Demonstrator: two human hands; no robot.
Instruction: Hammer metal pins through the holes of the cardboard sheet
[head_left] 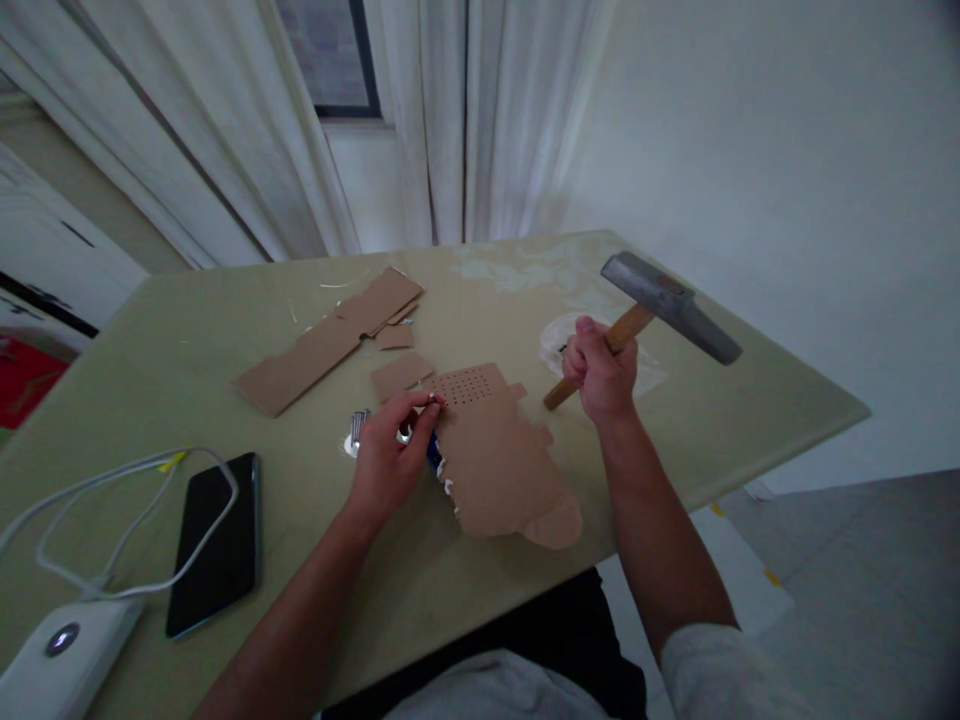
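My right hand (600, 372) is wrapped round the wooden handle of a hammer (660, 295), its grey steel head raised above the table's right side. A brown cardboard piece (499, 455) with rows of small punched holes lies in front of me. At its upper left corner, beside the holes, the thumb and forefinger of my left hand (397, 440) pinch a tiny thing that looks like a nail, mostly hidden by the fingertips. Several loose nails (360, 426) lie close to the left of that hand. Something blue shows under the cardboard's left edge.
Cardboard strips (330, 345) and a smaller scrap (401, 376) lie farther back. A clear plastic bag (564, 335) is behind my right hand. At the left are a black phone (214, 545), a white cable (124, 540) and a white power bank (71, 655). The table (315, 600) ends near my lap.
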